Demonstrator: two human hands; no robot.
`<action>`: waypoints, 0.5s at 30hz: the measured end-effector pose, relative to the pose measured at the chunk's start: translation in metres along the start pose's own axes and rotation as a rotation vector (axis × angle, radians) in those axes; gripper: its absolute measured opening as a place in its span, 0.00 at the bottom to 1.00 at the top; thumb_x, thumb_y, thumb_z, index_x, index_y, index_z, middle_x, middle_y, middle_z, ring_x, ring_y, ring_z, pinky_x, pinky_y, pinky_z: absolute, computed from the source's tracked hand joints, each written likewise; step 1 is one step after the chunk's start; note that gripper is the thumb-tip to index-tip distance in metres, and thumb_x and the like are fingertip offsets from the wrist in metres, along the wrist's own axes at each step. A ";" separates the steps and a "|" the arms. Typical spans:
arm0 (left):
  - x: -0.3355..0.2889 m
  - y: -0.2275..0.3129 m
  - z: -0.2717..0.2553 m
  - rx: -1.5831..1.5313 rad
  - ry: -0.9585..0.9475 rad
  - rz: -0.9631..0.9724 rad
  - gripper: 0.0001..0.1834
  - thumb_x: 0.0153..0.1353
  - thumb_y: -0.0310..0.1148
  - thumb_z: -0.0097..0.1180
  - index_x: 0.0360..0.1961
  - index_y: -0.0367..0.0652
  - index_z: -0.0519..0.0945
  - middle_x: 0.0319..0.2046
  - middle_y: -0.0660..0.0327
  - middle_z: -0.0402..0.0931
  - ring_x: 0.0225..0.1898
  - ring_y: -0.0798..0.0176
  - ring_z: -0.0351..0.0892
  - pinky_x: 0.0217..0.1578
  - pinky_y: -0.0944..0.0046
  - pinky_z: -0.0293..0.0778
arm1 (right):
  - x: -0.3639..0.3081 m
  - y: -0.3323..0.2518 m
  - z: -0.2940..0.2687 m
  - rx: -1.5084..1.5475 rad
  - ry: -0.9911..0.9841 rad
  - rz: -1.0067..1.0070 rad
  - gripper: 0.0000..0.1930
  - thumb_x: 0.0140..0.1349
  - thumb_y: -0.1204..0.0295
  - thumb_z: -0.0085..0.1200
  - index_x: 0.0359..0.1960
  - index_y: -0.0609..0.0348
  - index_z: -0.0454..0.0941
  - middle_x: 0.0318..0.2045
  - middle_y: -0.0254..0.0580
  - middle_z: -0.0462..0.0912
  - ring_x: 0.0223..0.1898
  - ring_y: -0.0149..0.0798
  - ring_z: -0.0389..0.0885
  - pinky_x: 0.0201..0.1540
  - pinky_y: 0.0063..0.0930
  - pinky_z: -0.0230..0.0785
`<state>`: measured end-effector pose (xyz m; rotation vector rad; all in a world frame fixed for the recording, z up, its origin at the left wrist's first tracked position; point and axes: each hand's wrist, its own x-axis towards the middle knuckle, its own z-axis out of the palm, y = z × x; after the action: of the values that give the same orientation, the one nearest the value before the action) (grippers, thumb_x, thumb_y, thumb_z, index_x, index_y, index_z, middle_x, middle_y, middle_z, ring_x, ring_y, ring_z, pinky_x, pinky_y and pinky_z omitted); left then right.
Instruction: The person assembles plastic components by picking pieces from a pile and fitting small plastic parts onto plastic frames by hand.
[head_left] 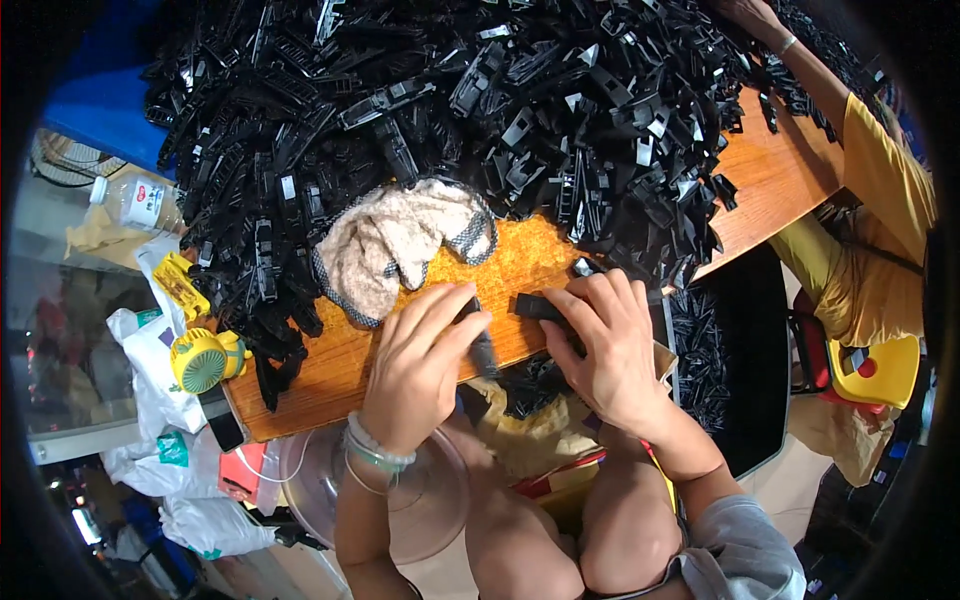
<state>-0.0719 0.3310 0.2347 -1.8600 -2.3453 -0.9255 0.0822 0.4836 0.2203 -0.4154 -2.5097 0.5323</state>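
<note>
Near the front edge of the wooden table (320,365), my left hand (415,355) is closed, with thumb and fingers around a dark plastic piece (483,352) that points down past the edge. To its right, my right hand (612,345) grips a short black plastic part (538,307) between thumb and fingers. The two held pieces are apart. Just beyond my left hand lies a crumpled beige cloth (385,245) with a dark checked border. A large heap of black plastic parts (400,110) covers the table behind it.
At left stand a small yellow fan (205,362), white plastic bags (150,390) and a clear bottle (140,205). Below the table are a clear tub (310,490) and a box of black parts (695,350). A co-worker's arm (815,80) reaches over the heap at far right, near a yellow chair (880,372).
</note>
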 end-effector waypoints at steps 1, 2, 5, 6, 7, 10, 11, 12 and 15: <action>0.004 -0.002 0.002 -0.034 -0.078 0.034 0.16 0.52 0.25 0.61 0.44 0.39 0.79 0.47 0.53 0.74 0.50 0.48 0.73 0.51 0.52 0.66 | -0.001 0.003 0.000 0.046 0.013 0.014 0.18 0.48 0.78 0.62 0.43 0.63 0.78 0.34 0.43 0.74 0.37 0.46 0.70 0.39 0.38 0.62; 0.005 0.001 0.002 0.030 -0.023 0.017 0.15 0.51 0.24 0.63 0.42 0.38 0.80 0.42 0.54 0.74 0.45 0.48 0.74 0.47 0.53 0.69 | -0.002 0.006 0.001 0.093 0.025 0.026 0.18 0.48 0.77 0.63 0.43 0.63 0.79 0.34 0.44 0.75 0.37 0.46 0.71 0.40 0.37 0.62; -0.002 0.001 0.011 -0.139 0.036 -0.147 0.15 0.49 0.24 0.66 0.39 0.36 0.80 0.37 0.54 0.73 0.40 0.50 0.74 0.42 0.55 0.71 | -0.002 0.005 0.000 0.452 -0.012 0.073 0.17 0.49 0.77 0.63 0.43 0.64 0.80 0.34 0.45 0.77 0.37 0.47 0.73 0.41 0.37 0.64; -0.003 0.001 0.015 -0.139 0.091 -0.135 0.14 0.47 0.23 0.68 0.37 0.35 0.81 0.33 0.55 0.71 0.36 0.51 0.72 0.37 0.57 0.71 | -0.002 0.002 0.000 0.465 -0.047 0.117 0.16 0.50 0.77 0.65 0.43 0.64 0.82 0.34 0.44 0.79 0.38 0.46 0.75 0.44 0.35 0.65; -0.004 0.000 0.015 -0.139 0.089 -0.135 0.14 0.47 0.23 0.68 0.37 0.35 0.81 0.33 0.55 0.71 0.36 0.51 0.72 0.37 0.57 0.71 | -0.002 0.002 -0.001 0.465 -0.047 0.118 0.16 0.50 0.77 0.65 0.43 0.64 0.82 0.34 0.44 0.79 0.38 0.46 0.75 0.44 0.35 0.65; -0.009 -0.001 0.014 -0.184 0.088 -0.192 0.14 0.47 0.23 0.67 0.37 0.36 0.81 0.33 0.56 0.70 0.36 0.53 0.71 0.37 0.57 0.71 | -0.003 0.003 -0.005 0.397 -0.156 0.121 0.17 0.50 0.77 0.65 0.44 0.62 0.83 0.34 0.43 0.79 0.38 0.44 0.76 0.45 0.34 0.66; -0.010 -0.003 0.012 -0.171 0.073 -0.180 0.15 0.45 0.21 0.68 0.37 0.35 0.82 0.32 0.56 0.70 0.34 0.55 0.71 0.35 0.60 0.70 | -0.003 0.005 -0.005 0.398 -0.157 0.119 0.17 0.50 0.77 0.65 0.44 0.62 0.83 0.34 0.43 0.79 0.38 0.44 0.76 0.45 0.34 0.66; -0.011 -0.004 0.011 -0.158 0.058 -0.168 0.16 0.44 0.20 0.69 0.37 0.35 0.83 0.32 0.57 0.70 0.33 0.57 0.70 0.33 0.62 0.68 | -0.003 0.008 -0.005 0.438 -0.184 0.110 0.16 0.50 0.78 0.64 0.43 0.64 0.83 0.34 0.43 0.79 0.38 0.45 0.75 0.44 0.36 0.66; -0.013 -0.010 0.011 -0.171 0.063 -0.116 0.16 0.43 0.20 0.69 0.37 0.35 0.83 0.32 0.58 0.71 0.32 0.57 0.69 0.32 0.62 0.68 | 0.005 0.007 -0.001 0.505 -0.228 0.112 0.14 0.50 0.78 0.63 0.41 0.64 0.83 0.35 0.43 0.78 0.39 0.46 0.74 0.43 0.36 0.65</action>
<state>-0.0735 0.3235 0.2171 -1.7345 -2.4282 -1.2131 0.0798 0.4921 0.2199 -0.3122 -2.4466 1.2815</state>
